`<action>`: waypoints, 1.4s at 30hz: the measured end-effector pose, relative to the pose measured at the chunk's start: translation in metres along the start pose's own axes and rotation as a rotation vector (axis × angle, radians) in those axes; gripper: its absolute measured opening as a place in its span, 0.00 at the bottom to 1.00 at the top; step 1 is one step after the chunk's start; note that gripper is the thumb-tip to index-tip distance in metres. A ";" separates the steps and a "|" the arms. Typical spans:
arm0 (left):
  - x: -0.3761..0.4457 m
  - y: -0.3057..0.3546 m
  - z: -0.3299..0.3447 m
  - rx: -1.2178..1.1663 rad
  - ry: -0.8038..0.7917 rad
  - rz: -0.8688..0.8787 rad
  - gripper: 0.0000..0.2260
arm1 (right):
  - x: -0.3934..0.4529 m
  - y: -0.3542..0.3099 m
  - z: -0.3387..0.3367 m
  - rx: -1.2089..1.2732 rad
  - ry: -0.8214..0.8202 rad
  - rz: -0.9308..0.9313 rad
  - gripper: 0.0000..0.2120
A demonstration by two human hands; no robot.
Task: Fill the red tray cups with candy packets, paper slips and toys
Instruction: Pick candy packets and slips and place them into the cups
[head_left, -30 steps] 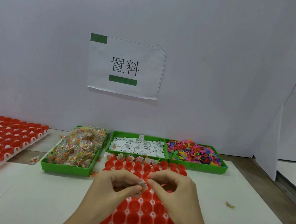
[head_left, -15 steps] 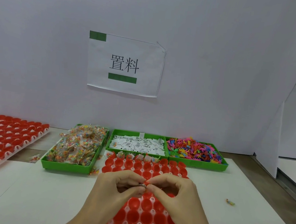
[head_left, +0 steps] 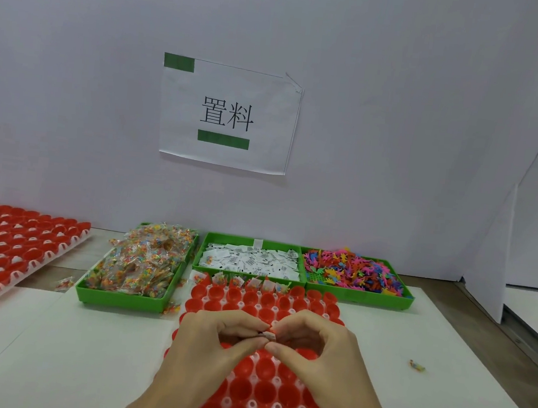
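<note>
Red tray [head_left: 260, 399] under both hands; small paper slip [head_left: 267, 335] pinched between them, above the tray's middle rows.
Left hand [head_left: 209, 347] and right hand [head_left: 318, 355] each grip the slip at thumb and forefinger; over the last second the slip has shrunk from clearly visible to a small sliver, probably folded for a cup. Beyond the hands: far row holds candy packets [head_left: 246, 282]. Further off, green bins: candy [head_left: 142, 263], slips [head_left: 250, 261], toys [head_left: 353, 269].

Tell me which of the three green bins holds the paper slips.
The middle green bin, filled with white printed slips. The left green bin holds clear candy packets; the right green bin holds bright plastic toys.
</note>
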State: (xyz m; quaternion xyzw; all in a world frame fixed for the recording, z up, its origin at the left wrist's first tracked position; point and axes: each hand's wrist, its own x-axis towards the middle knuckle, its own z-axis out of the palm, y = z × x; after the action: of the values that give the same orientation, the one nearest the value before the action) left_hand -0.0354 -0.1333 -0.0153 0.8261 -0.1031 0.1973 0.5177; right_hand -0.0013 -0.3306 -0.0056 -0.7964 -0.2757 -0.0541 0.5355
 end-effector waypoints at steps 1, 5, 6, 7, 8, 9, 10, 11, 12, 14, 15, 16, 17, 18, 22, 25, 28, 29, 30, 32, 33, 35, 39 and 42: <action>0.000 0.000 0.001 -0.012 0.002 -0.003 0.10 | 0.001 0.000 -0.001 0.000 -0.002 -0.004 0.07; 0.000 -0.001 0.002 -0.075 -0.012 -0.033 0.11 | 0.002 0.001 -0.006 -0.014 0.000 -0.031 0.10; 0.000 0.000 0.003 -0.094 -0.025 -0.039 0.12 | 0.003 0.001 -0.008 -0.021 0.012 -0.038 0.12; 0.001 0.001 0.004 -0.107 -0.039 -0.040 0.13 | 0.004 0.002 -0.010 -0.036 0.025 -0.038 0.13; 0.001 0.002 0.006 -0.112 -0.051 -0.032 0.13 | 0.006 0.002 -0.013 -0.058 0.029 -0.032 0.13; 0.002 0.004 0.009 -0.104 -0.058 -0.010 0.13 | 0.009 0.002 -0.017 -0.079 0.020 -0.024 0.12; 0.004 0.005 0.011 -0.077 -0.064 0.022 0.13 | 0.014 0.003 -0.020 -0.092 0.001 -0.013 0.10; 0.007 0.005 0.014 -0.020 -0.071 0.055 0.13 | 0.021 0.004 -0.025 -0.100 -0.016 -0.002 0.09; 0.011 0.005 0.017 0.074 -0.084 0.087 0.13 | 0.029 0.006 -0.031 -0.104 -0.019 0.011 0.07; 0.024 0.005 0.020 0.307 -0.139 0.151 0.16 | 0.050 0.012 -0.044 -0.109 0.020 0.039 0.06; 0.032 0.004 0.022 0.405 -0.176 0.187 0.18 | 0.061 0.017 -0.049 -0.114 0.043 0.052 0.06; 0.040 0.004 0.025 0.486 -0.216 0.224 0.19 | 0.071 0.023 -0.053 -0.113 0.058 0.065 0.05; 0.048 0.003 0.028 0.561 -0.258 0.259 0.20 | 0.082 0.029 -0.055 -0.103 0.067 0.082 0.05; 0.055 0.001 0.032 0.639 -0.303 0.290 0.21 | 0.091 0.036 -0.056 -0.088 0.074 0.104 0.05; 0.073 -0.011 0.048 0.879 -0.480 0.319 0.26 | 0.120 0.061 -0.047 -0.109 0.058 0.205 0.06; 0.074 -0.018 0.054 0.956 -0.521 0.343 0.33 | 0.130 0.073 -0.043 -0.236 0.015 0.212 0.06; 0.078 -0.025 0.055 0.960 -0.544 0.329 0.30 | 0.134 0.077 -0.045 -0.338 -0.024 0.199 0.06; 0.080 -0.027 0.055 0.955 -0.546 0.326 0.29 | 0.135 0.077 -0.047 -0.365 -0.034 0.193 0.06; 0.081 -0.027 0.055 0.947 -0.546 0.323 0.28 | 0.135 0.076 -0.048 -0.394 -0.042 0.187 0.06; 0.083 -0.029 0.055 0.923 -0.556 0.310 0.29 | 0.137 0.075 -0.049 -0.445 -0.058 0.175 0.06; 0.084 -0.029 0.055 0.912 -0.562 0.308 0.29 | 0.137 0.075 -0.049 -0.457 -0.072 0.172 0.06; 0.084 -0.031 0.056 0.892 -0.573 0.308 0.30 | 0.136 0.074 -0.050 -0.468 -0.096 0.167 0.05; 0.086 -0.032 0.056 0.846 -0.572 0.318 0.30 | 0.135 0.072 -0.052 -0.435 -0.036 0.142 0.05; 0.088 -0.031 0.057 0.830 -0.577 0.301 0.28 | 0.134 0.073 -0.052 -0.418 -0.062 0.136 0.05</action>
State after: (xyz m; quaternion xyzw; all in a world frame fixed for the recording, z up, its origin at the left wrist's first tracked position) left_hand 0.0679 -0.1682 -0.0245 0.9583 -0.2723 0.0581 0.0636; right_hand 0.1586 -0.3455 0.0072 -0.9082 -0.2207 -0.0495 0.3522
